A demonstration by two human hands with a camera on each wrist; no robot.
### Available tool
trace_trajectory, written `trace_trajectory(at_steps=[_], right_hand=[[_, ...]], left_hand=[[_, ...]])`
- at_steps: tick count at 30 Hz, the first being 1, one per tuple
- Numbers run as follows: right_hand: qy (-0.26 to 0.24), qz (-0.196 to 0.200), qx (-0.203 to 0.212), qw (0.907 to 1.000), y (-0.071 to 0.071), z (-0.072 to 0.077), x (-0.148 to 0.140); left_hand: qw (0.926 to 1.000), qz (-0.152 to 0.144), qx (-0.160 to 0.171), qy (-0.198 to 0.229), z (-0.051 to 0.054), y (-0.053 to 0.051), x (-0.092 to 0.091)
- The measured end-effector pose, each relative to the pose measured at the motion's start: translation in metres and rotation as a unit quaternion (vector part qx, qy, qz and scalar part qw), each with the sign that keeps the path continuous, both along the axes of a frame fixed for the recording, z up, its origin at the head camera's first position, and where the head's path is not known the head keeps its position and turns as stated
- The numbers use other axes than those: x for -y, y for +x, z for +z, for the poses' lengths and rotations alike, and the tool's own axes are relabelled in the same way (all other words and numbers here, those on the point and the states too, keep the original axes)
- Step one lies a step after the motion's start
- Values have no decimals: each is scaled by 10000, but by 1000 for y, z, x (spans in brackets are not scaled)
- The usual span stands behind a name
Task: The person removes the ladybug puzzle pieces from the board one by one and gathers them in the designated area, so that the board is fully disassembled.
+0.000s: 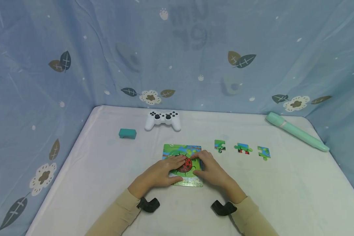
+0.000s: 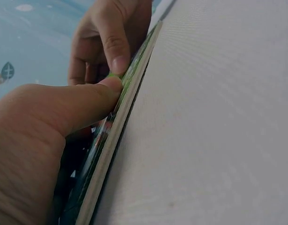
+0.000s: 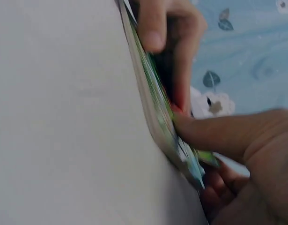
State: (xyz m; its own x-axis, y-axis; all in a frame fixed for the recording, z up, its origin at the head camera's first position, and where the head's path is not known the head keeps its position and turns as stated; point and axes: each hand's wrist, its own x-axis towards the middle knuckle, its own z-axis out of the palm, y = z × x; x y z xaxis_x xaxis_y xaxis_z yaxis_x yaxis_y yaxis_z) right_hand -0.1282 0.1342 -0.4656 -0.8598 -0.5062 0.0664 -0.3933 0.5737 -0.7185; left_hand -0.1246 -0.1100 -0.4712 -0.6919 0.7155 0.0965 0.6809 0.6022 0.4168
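Note:
A ladybug jigsaw puzzle (image 1: pixel 188 182) lies flat in its tray on the white table. My left hand (image 1: pixel 164 171) rests on its left part with fingers extended over the red ladybug; its thumb (image 2: pixel 94 101) touches the near part in the left wrist view. From the right side, my right hand (image 1: pixel 213 170) curves over the puzzle, thumb and fingers pinching a green puzzle piece (image 3: pixel 208 157) at the edge, mostly hidden by the hand. Three loose pieces, one green (image 1: pixel 219 145), one blue and red (image 1: pixel 243 148) and one blue-green (image 1: pixel 264 152), lie to the right.
A white game controller (image 1: pixel 163 120) lies behind the puzzle, with a teal block (image 1: pixel 127 133) to its left. At the back right is a long mint-green stick-shaped object (image 1: pixel 298 132). Patterned blue cloth (image 1: pixel 194 65) hangs behind the table and at its sides.

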Motion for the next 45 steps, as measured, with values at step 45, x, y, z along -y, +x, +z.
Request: trace_trajectory(at_steps=[45], right_hand=[[320, -1064, -530, 9924, 21, 26, -184]], left_hand=[[9999, 39, -11, 166, -1, 1, 0]])
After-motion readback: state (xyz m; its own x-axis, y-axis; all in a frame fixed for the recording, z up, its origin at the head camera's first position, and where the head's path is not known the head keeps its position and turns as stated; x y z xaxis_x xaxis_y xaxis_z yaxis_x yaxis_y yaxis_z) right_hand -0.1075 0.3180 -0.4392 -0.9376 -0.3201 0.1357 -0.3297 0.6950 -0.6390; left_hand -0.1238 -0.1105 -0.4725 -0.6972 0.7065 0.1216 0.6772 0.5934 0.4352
